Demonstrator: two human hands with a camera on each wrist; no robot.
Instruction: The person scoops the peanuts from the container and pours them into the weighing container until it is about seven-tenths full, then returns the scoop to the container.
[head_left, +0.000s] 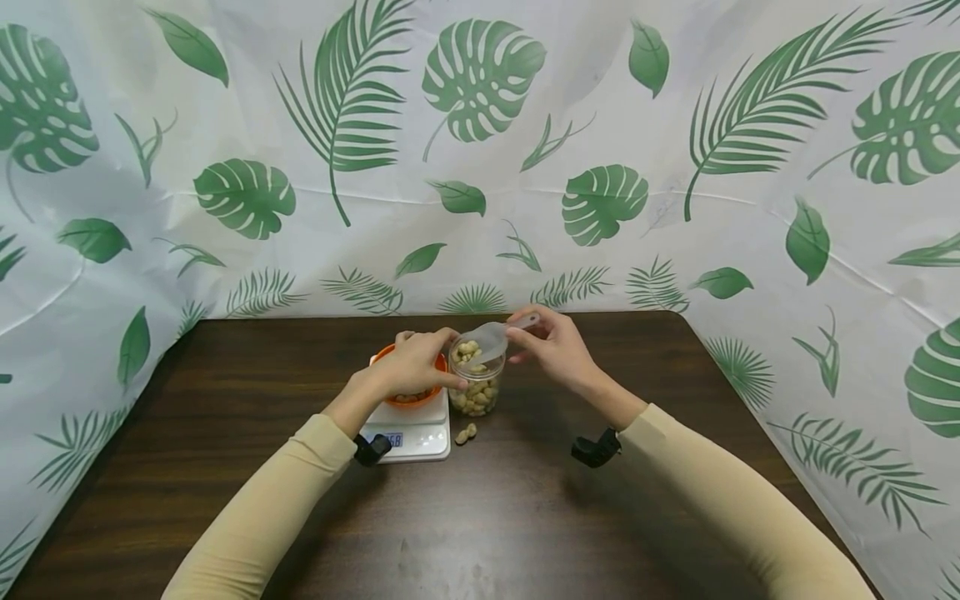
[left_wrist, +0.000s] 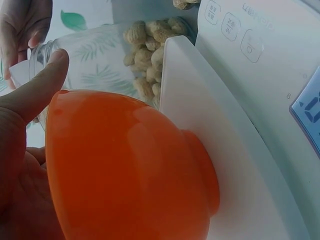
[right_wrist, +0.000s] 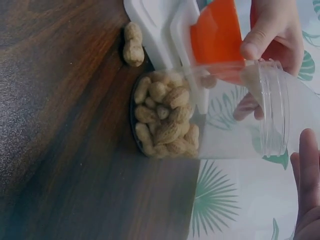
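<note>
My right hand (head_left: 553,346) pinches the handle of a translucent scoop (head_left: 489,340), whose bowl tilts into the mouth of a clear jar (head_left: 474,398). Unshelled peanuts (right_wrist: 167,117) fill the lower part of the jar, and more show near its mouth. From the other side my left hand (head_left: 408,367) grips the jar near its rim, thumb in front and fingers behind. Just under that hand, an orange bowl (left_wrist: 125,160) with peanuts in it stands on a white kitchen scale (head_left: 420,442). The hand partly covers the bowl.
One loose peanut (right_wrist: 133,44) lies on the dark wooden table (head_left: 480,525), in front of the jar beside the scale. The lit display (head_left: 393,440) is partly hidden by a black wrist strap (head_left: 372,448). A leaf-print sheet (head_left: 480,167) rises behind the table.
</note>
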